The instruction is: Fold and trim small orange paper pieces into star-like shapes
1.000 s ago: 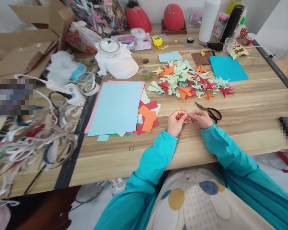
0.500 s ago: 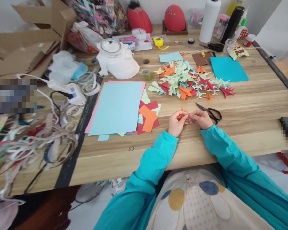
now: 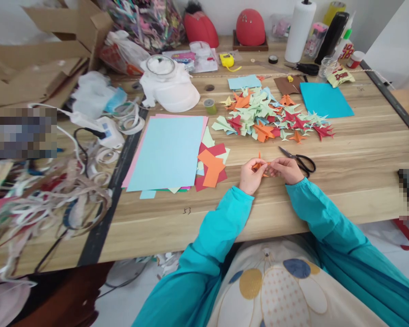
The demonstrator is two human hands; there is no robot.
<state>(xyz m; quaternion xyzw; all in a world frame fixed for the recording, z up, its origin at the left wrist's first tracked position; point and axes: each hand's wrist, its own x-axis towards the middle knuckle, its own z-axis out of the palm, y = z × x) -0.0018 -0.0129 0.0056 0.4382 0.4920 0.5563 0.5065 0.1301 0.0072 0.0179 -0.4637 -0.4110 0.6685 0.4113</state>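
Between my two hands is a small orange folded paper (image 3: 259, 164), partly covered by my fingers. My left hand (image 3: 251, 176) pinches its left side, and my right hand (image 3: 287, 170) pinches its right side. Just right of my right hand lie black-handled scissors (image 3: 305, 162) with the blades pointing up and left. Beyond my hands spreads a heap of folded paper cranes (image 3: 259, 109) in pale green, orange, red and blue. Loose orange paper pieces (image 3: 211, 169) rest on red and green ones, left of my left hand.
A stack of coloured sheets (image 3: 167, 154) with light blue on top lies to the left. Blue paper (image 3: 327, 100) is at the back right. Tangled ribbons (image 3: 54, 204) and a power strip (image 3: 109, 131) crowd the left side. A white bottle (image 3: 300, 32) stands at the back.
The view has shifted very slightly. Both hands keep hold of the orange folded paper in nearly the same place.
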